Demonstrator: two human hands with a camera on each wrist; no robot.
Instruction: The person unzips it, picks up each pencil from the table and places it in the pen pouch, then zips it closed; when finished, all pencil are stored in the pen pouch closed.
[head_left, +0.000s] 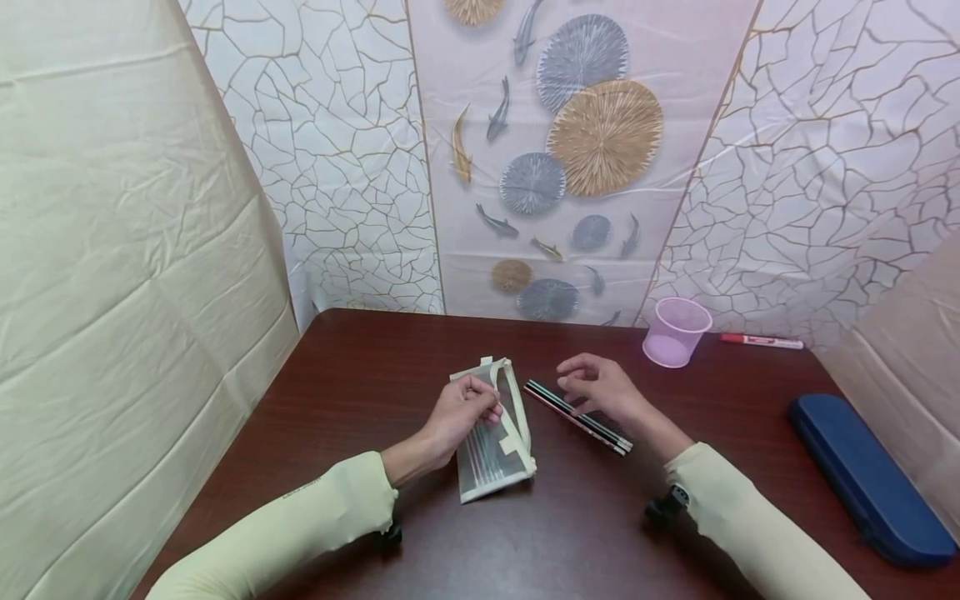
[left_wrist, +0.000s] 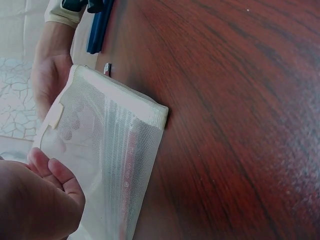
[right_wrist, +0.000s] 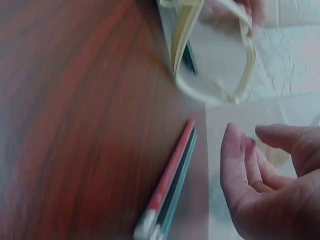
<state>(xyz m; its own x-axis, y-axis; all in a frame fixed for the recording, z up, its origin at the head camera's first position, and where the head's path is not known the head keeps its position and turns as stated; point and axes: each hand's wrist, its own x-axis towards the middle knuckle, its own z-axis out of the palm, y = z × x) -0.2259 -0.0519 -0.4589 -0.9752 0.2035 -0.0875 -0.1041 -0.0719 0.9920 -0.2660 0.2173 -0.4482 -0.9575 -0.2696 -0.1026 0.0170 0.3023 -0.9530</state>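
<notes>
A pale mesh zip pencil pouch [head_left: 468,487] lies on the table with its zipper mouth gaping to the right. My left hand [head_left: 459,414] pinches the pouch at the mouth's edge. Through the mesh in the left wrist view, a red pencil [left_wrist: 128,175] with lettering shows inside, beside paler lengthwise lines. Right of the pouch, several pencils [head_left: 588,425], red, black and green, lie side by side on the table. Just over them hovers my right hand [head_left: 606,392], fingers loosely bent and thumb apart. The right wrist view shows nothing between its fingers [right_wrist: 232,160].
A pink mesh cup [head_left: 675,337] stands at the table's back right, with a red and white marker [head_left: 761,341] beside it. A long blue case [head_left: 870,483] lies along the right edge. Patterned cloth [head_left: 360,167] hangs behind the table.
</notes>
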